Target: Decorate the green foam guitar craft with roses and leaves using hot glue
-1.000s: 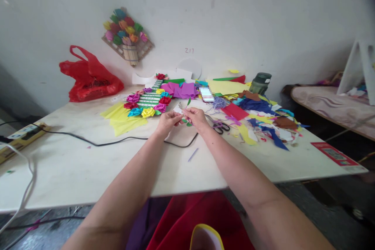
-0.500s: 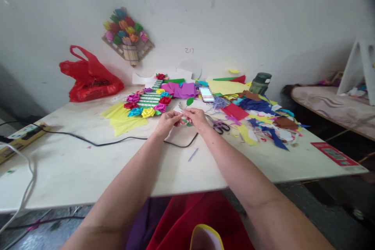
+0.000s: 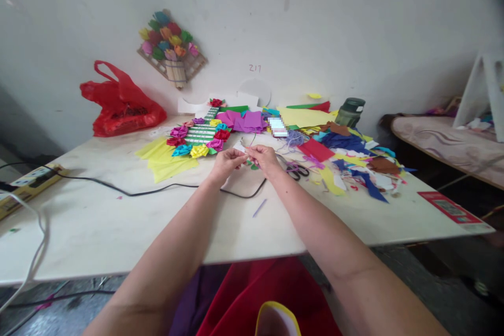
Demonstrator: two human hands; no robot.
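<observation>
My left hand (image 3: 229, 161) and my right hand (image 3: 263, 158) meet above the table's middle, fingertips pinched close together. Between them is something small that I cannot make out, with a bit of green leaf (image 3: 252, 166) showing just below my right fingers. A white piece (image 3: 239, 147) lies or sticks out just beyond my left fingertips. To the left stands a green and white striped guitar shape (image 3: 199, 134) edged with colourful paper flowers. Black-handled scissors (image 3: 297, 170) lie right of my right hand.
A red plastic bag (image 3: 122, 107) sits back left, and yellow sheets (image 3: 167, 157) lie nearer. A black cable (image 3: 137, 194) crosses the table. Coloured paper scraps (image 3: 342, 142), a phone (image 3: 277, 126) and a dark green bottle (image 3: 349, 112) are at right.
The green leaf that stood upright above my right fingers no longer shows there; a thin green line is seen instead. My hands have barely moved.
</observation>
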